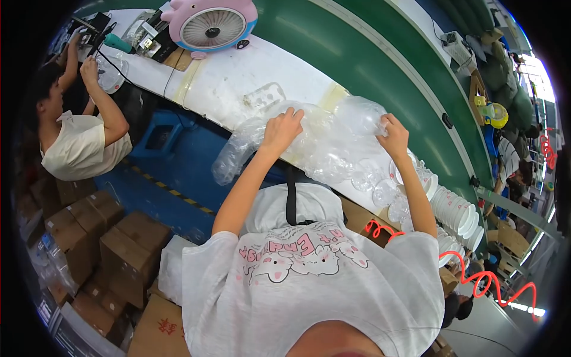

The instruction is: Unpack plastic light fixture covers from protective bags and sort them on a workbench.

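Note:
A large, crumpled clear plastic bag [324,134] spreads over the white workbench [229,77] in front of me. My left hand [282,131] grips its upper left part with closed fingers. On the right, my right hand [394,137] pinches the bag's far edge, so the film bulges between both hands. One loose end of the bag droops over the near edge of the bench. Beside my right forearm lie several clear round plastic pieces [383,191], partly covered by film.
Stacked white round parts [455,211] stand at the right end. A pink and blue fan [212,27] sits far left. A green conveyor belt [357,56] runs behind the bench. A co-worker [83,131], a blue stool [157,134] and cardboard boxes [128,250] are left. A red coiled hose [485,279] hangs right.

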The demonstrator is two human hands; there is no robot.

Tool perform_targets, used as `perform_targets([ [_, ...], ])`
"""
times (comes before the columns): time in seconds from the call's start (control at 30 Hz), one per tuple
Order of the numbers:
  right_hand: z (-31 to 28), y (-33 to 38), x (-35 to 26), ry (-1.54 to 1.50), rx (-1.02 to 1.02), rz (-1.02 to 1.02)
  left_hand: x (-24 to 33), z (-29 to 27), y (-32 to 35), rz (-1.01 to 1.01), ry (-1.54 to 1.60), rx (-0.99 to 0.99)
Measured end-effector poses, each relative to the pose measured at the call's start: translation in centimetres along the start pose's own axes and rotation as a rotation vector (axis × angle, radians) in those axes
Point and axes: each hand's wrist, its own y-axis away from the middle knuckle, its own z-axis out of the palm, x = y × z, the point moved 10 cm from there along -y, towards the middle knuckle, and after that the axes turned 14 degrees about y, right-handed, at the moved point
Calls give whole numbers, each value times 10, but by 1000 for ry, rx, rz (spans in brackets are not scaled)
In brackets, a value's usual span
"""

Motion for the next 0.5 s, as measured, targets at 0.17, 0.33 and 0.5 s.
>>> perform_targets([
  [0.17, -44, 3, 24, 18, 49, 126, 3, -26, 1, 36, -69, 8],
  [0.33, -30, 10, 24, 82, -9, -48, 2, -38, 2, 73, -136, -70],
  [0.5, 8, 7, 10, 67, -25, -15, -1, -34, 19, 30, -75, 0],
])
